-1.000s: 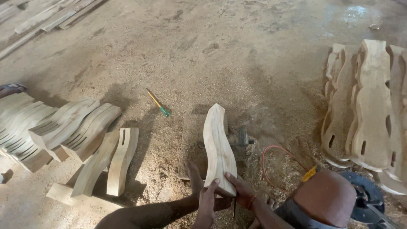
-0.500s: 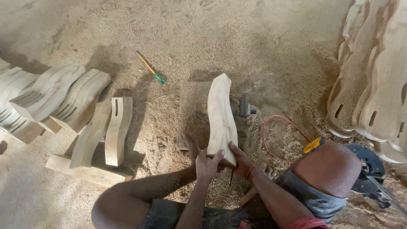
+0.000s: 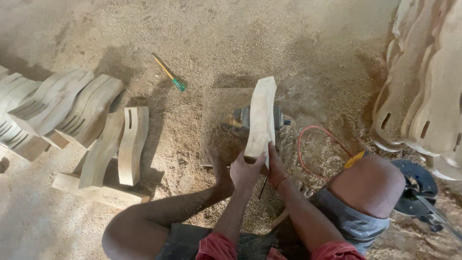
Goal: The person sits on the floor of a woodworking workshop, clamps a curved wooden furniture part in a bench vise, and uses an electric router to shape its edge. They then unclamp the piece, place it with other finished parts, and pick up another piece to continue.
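A curved, pale wooden piece (image 3: 261,115) points away from me, its far part lying over a small dark machine (image 3: 240,117) on a flat board (image 3: 216,113). My left hand (image 3: 245,169) grips the near end of the piece from the left. My right hand (image 3: 275,169) closes on the same end from the right. A thin dark tool (image 3: 263,187) hangs below my hands. My bare legs are folded on the sawdust floor, one foot (image 3: 219,166) by the board.
Several shaped wooden pieces (image 3: 57,108) lie stacked at left, two slotted ones (image 3: 132,144) leaning on a wooden block (image 3: 98,192). More carved pieces (image 3: 423,96) stand at right. A green-handled screwdriver (image 3: 169,73), a red cable (image 3: 313,149) and a dark power tool (image 3: 418,190) lie nearby.
The view has tilted down and shifted right. The wooden piece has been lowered from upright onto the machine, both hands staying on its near end.
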